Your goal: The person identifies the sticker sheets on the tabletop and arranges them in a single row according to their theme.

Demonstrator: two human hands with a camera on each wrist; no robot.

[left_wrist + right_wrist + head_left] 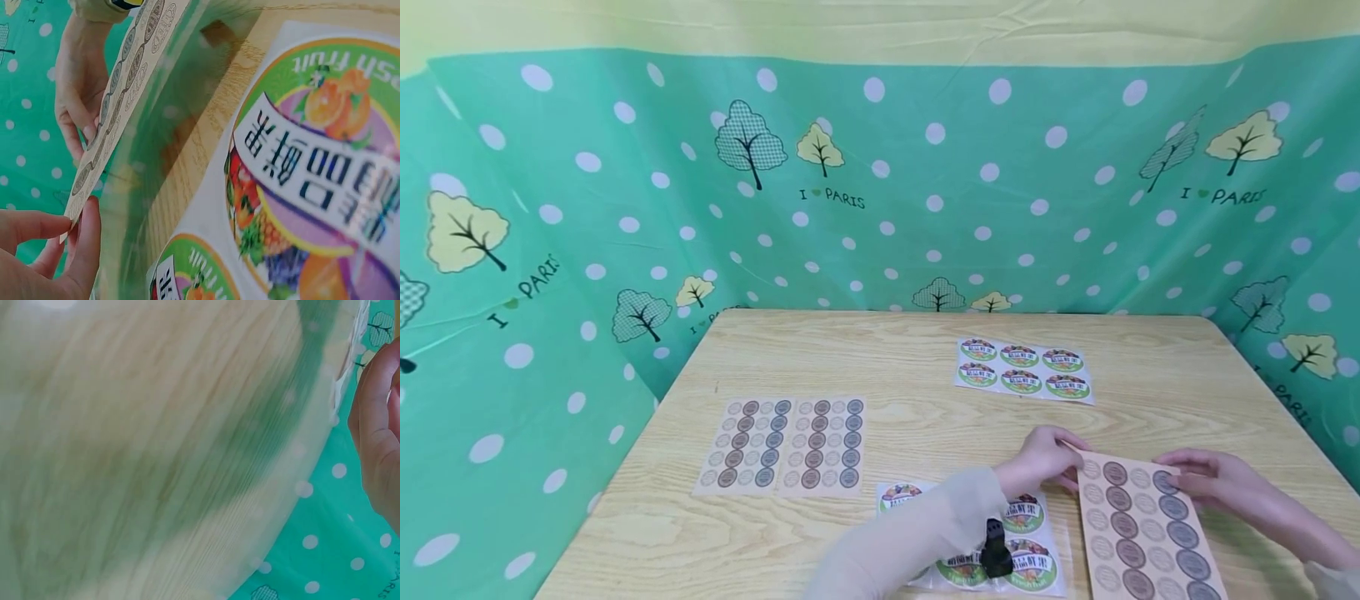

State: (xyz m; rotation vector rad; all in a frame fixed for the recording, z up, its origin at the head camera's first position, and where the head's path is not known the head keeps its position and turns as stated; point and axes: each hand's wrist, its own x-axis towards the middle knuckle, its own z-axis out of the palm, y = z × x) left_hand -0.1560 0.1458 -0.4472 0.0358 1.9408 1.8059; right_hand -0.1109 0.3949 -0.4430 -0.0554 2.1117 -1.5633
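Observation:
A brown kraft sheet of round stickers [1146, 529], printed in brown, grey and pale columns, is held raised at the table's right front. My left hand [1045, 458] pinches its upper left corner between thumb and fingers, plainly so in the left wrist view. At the upper right edge, my right hand [1217, 483] grips the same sheet, thumb on the printed face. The right wrist view catches only part of the right hand [381, 431]; the sheet is not visible there. Under my left forearm lies a white sheet of oval fruit stickers [1033, 567], partly covered by the sleeve.
Two more kraft sheets of round stickers [823, 446] lie side by side on the left of the wooden table [850, 358]. Farther back is another fruit sticker sheet [1022, 371]. A green dotted cloth [925, 167] hangs behind and at both sides.

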